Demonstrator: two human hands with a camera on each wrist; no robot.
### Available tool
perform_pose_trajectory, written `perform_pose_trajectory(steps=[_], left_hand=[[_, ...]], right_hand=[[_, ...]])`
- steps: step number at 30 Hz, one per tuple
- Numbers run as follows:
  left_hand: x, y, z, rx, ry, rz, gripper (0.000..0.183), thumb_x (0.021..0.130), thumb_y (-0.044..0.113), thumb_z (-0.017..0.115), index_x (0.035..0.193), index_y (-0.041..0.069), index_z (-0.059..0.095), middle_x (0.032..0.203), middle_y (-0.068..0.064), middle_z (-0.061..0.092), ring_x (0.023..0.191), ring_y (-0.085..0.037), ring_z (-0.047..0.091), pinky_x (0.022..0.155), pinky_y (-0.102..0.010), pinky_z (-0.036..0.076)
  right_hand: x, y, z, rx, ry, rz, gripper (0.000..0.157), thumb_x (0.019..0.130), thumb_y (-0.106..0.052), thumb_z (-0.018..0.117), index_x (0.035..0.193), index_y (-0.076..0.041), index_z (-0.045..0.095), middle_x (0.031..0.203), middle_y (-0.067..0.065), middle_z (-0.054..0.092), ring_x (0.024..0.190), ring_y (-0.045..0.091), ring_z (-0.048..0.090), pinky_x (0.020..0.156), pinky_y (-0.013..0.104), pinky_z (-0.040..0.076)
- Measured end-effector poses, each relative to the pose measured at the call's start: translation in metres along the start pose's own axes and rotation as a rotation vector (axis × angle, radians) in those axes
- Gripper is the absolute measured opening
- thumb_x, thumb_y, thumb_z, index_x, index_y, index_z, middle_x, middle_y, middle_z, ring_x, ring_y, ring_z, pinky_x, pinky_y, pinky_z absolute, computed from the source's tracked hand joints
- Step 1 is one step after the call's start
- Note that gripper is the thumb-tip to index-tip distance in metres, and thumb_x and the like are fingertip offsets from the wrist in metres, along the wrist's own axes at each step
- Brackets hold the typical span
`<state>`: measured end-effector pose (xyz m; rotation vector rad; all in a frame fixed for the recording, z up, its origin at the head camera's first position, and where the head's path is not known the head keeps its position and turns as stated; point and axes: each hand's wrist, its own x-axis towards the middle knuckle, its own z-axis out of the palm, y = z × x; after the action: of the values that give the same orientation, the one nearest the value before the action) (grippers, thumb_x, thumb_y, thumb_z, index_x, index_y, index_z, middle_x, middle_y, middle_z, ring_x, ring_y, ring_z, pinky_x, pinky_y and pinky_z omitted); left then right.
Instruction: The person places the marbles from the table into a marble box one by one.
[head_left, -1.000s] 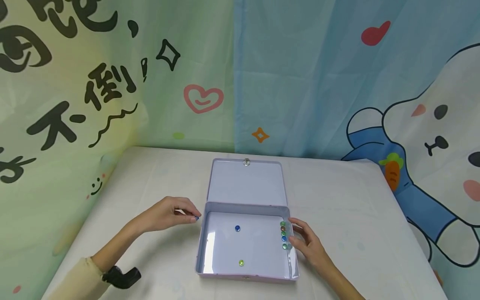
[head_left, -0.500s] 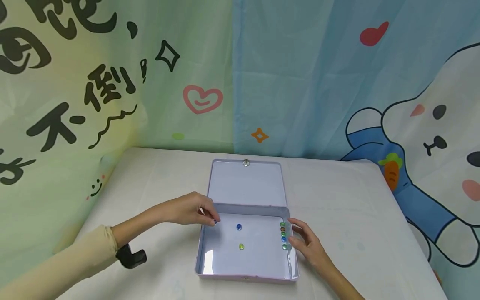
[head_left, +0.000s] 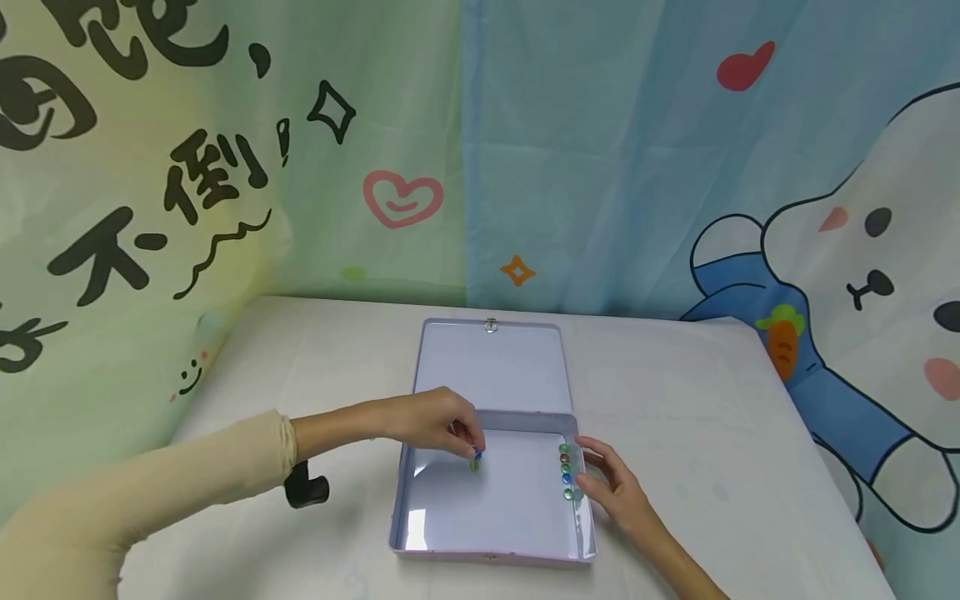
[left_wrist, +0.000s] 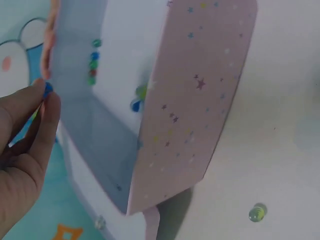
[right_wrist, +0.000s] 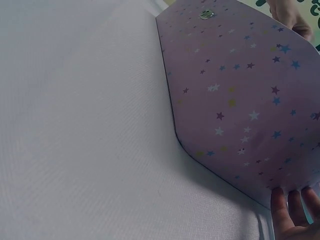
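Note:
My left hand (head_left: 442,421) is over the opened tin box (head_left: 491,558) and pinches a blue marble (left_wrist: 48,90) between thumb and finger, clear in the left wrist view. Below it in the box lie a yellow-green marble (head_left: 474,466) and, in the left wrist view, another blue marble (left_wrist: 135,105) beside it. Several green, brown and blue marbles (head_left: 566,468) line up along the box's right wall. The fingertips of my right hand (head_left: 615,483) rest on that wall; the right wrist view shows them against its star-patterned outside.
The box lid (head_left: 491,367) lies folded back behind it, with a round metal clasp (head_left: 491,326). A greenish marble (left_wrist: 257,212) lies outside the box on the white tablecloth (head_left: 697,417). Printed curtains (head_left: 585,167) hang behind.
From left of the box, my left hand has moved right and over its inside with the pinched blue marble. The yellow-green marble has rolled away from the front, toward the other blue one. My right hand stays.

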<state>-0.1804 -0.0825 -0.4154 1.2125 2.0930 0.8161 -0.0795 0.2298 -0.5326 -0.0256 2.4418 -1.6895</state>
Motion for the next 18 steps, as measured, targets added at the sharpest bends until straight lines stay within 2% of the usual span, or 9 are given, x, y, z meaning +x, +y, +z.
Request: perform_pose_trajectory(steps=[3,8,10,12,16,18], left_hand=[[0.014,0.002,0.008,0.040,-0.038,-0.006,0.011,0.088,0.011,0.070,0.098,0.007,0.073,0.091,0.001,0.072,0.078,0.004,0.058,0.076,-0.011,0.051],[0.041,0.009,0.021,0.115,-0.126,-0.033,0.008,0.089,0.013,0.070,0.095,0.008,0.073,0.085,0.003,0.069,0.072,0.003,0.051,0.068,-0.009,0.046],[0.051,0.013,0.026,0.133,-0.162,-0.040,0.007,0.090,0.014,0.069,0.094,0.008,0.072,0.083,0.004,0.068,0.070,0.003,0.050,0.066,-0.009,0.045],[0.059,0.016,0.031,0.143,-0.192,-0.045,0.008,0.090,0.014,0.069,0.093,0.008,0.072,0.082,0.004,0.068,0.069,0.003,0.049,0.065,-0.009,0.044],[0.072,0.019,0.039,0.164,-0.233,-0.048,0.007,0.089,0.014,0.071,0.093,0.009,0.073,0.079,0.006,0.066,0.068,0.003,0.049,0.064,-0.008,0.043],[0.078,0.020,0.041,0.176,-0.244,-0.044,0.007,0.088,0.015,0.071,0.092,0.009,0.073,0.077,0.007,0.064,0.068,0.003,0.048,0.064,-0.008,0.042]], right_hand=[[-0.001,0.001,0.000,-0.009,0.001,0.001,0.049,0.095,-0.019,0.060,0.141,-0.015,0.043,0.152,0.010,0.038,0.136,0.041,0.041,0.102,0.039,0.049],[0.001,0.002,-0.002,0.005,0.006,-0.020,0.049,0.095,-0.017,0.060,0.141,-0.014,0.043,0.150,0.009,0.039,0.134,0.038,0.041,0.096,0.015,0.046],[0.001,0.003,-0.002,0.012,0.010,-0.022,0.048,0.095,-0.016,0.060,0.141,-0.013,0.043,0.149,0.009,0.040,0.133,0.037,0.041,0.094,0.010,0.043],[0.000,0.003,-0.001,0.019,0.008,-0.022,0.048,0.095,-0.016,0.060,0.141,-0.013,0.043,0.149,0.009,0.039,0.133,0.037,0.041,0.094,0.012,0.045],[0.000,0.003,-0.001,0.026,-0.008,-0.024,0.048,0.096,-0.015,0.059,0.141,-0.012,0.043,0.151,0.011,0.037,0.135,0.042,0.039,0.098,0.027,0.051],[-0.001,0.003,-0.001,0.020,-0.005,-0.022,0.048,0.096,-0.015,0.059,0.141,-0.013,0.043,0.151,0.012,0.038,0.135,0.044,0.039,0.099,0.029,0.051]])
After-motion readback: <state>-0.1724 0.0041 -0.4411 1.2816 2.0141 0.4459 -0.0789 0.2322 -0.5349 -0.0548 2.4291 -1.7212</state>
